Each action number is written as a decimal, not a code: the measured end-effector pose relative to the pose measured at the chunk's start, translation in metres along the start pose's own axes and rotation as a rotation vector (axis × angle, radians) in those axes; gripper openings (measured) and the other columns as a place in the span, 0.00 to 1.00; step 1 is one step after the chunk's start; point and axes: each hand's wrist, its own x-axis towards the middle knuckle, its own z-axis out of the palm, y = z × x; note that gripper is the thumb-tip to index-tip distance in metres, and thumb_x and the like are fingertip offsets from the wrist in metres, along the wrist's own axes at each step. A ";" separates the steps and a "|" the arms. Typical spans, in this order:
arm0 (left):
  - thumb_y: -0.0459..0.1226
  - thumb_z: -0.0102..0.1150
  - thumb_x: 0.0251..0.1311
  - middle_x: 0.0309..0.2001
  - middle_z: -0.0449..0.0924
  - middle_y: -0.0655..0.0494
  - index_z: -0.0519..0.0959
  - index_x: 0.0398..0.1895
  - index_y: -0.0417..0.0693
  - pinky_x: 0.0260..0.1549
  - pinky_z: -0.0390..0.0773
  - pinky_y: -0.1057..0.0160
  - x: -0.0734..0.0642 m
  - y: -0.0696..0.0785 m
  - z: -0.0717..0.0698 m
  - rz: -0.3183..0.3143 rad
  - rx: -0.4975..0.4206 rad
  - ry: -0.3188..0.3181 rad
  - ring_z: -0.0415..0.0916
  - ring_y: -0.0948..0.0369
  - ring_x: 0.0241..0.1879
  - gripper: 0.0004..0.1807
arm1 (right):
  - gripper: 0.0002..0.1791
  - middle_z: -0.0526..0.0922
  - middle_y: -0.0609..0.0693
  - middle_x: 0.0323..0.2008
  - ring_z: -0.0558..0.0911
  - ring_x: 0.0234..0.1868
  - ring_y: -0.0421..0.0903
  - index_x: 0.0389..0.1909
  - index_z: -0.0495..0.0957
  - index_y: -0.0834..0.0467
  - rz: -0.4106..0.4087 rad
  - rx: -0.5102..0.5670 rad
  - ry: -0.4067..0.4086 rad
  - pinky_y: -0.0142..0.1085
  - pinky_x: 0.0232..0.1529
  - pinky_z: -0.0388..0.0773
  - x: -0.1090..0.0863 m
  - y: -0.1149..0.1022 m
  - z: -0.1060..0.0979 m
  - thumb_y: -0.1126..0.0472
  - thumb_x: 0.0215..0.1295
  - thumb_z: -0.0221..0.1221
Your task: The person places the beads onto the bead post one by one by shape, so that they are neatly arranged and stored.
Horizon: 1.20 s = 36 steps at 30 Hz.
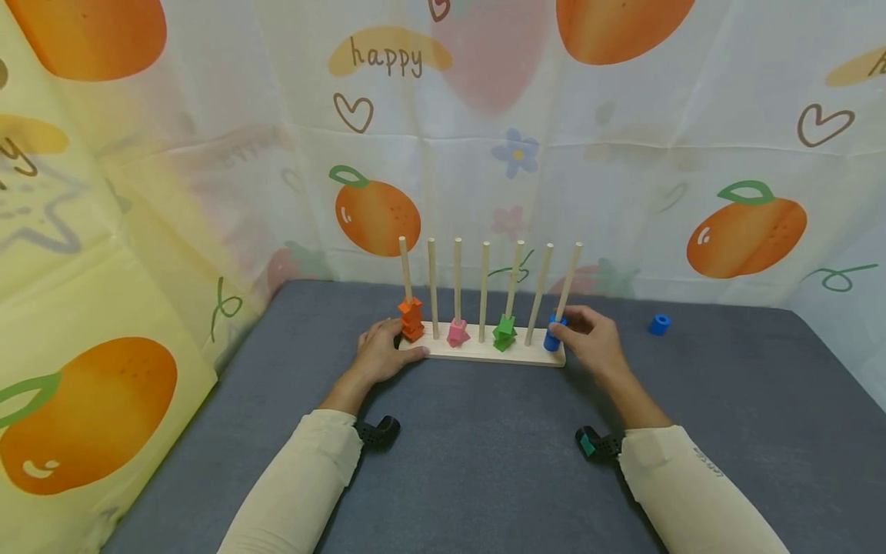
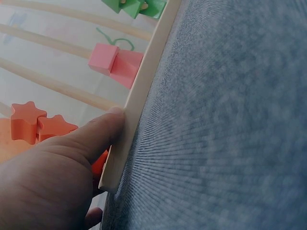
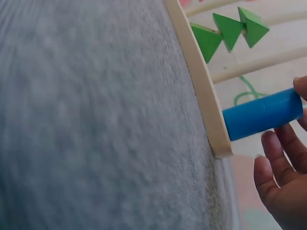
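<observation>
A wooden peg board (image 1: pixel 477 352) with several upright pegs stands on the table. My left hand (image 1: pixel 379 352) grips its left end, thumb on the front edge and the other fingers partly hidden behind. Orange star blocks (image 1: pixel 411 317) are stacked on the leftmost peg, beside that hand. At the right end, blue cylinders (image 3: pixel 254 117) sit end to end on the last peg, the lower one against the base. My right hand (image 1: pixel 594 345) pinches the upper cylinder between thumb and fingertips. Between the hands, pink blocks (image 1: pixel 457 333) and green triangular blocks (image 1: pixel 504 334) are threaded on other pegs.
One loose blue cylinder (image 1: pixel 659 325) lies on the grey tabletop (image 1: pixel 477 462), to the right of the board. Behind the table hangs a printed curtain (image 1: pixel 623 154) with oranges and hearts, and a yellowish panel of it runs along the left side.
</observation>
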 end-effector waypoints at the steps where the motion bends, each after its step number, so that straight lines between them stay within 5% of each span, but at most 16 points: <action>1: 0.51 0.68 0.55 0.65 0.68 0.42 0.74 0.62 0.41 0.63 0.44 0.43 0.000 0.000 0.000 -0.001 -0.003 0.000 0.53 0.45 0.68 0.35 | 0.23 0.79 0.60 0.47 0.76 0.49 0.53 0.55 0.76 0.65 -0.005 0.002 0.005 0.43 0.48 0.73 0.000 0.000 -0.001 0.56 0.65 0.63; 11: 0.52 0.68 0.55 0.65 0.67 0.43 0.74 0.62 0.42 0.63 0.45 0.43 0.000 0.001 -0.001 -0.009 -0.003 -0.008 0.53 0.45 0.68 0.36 | 0.23 0.80 0.58 0.46 0.77 0.46 0.44 0.56 0.76 0.63 -0.139 -0.036 0.091 0.33 0.45 0.73 -0.005 -0.018 -0.025 0.53 0.66 0.62; 21: 0.52 0.68 0.55 0.64 0.68 0.42 0.75 0.60 0.41 0.63 0.45 0.43 0.000 0.000 -0.001 -0.009 0.006 -0.004 0.54 0.45 0.67 0.34 | 0.16 0.82 0.54 0.42 0.78 0.41 0.36 0.51 0.80 0.63 -0.262 0.021 0.339 0.26 0.42 0.72 -0.002 -0.028 -0.061 0.64 0.63 0.64; 30: 0.52 0.68 0.55 0.65 0.67 0.42 0.74 0.62 0.41 0.63 0.45 0.44 -0.002 0.002 -0.002 -0.023 0.003 -0.014 0.53 0.45 0.68 0.36 | 0.12 0.81 0.45 0.39 0.76 0.43 0.39 0.48 0.82 0.61 -0.241 0.152 0.541 0.28 0.42 0.70 0.006 -0.009 -0.093 0.67 0.64 0.61; 36: 0.52 0.68 0.55 0.65 0.67 0.42 0.75 0.61 0.41 0.63 0.45 0.43 -0.002 0.001 -0.002 -0.016 0.010 -0.010 0.54 0.45 0.67 0.35 | 0.14 0.79 0.47 0.41 0.74 0.43 0.38 0.50 0.81 0.57 -0.120 0.208 0.643 0.28 0.44 0.69 0.013 0.016 -0.107 0.65 0.64 0.61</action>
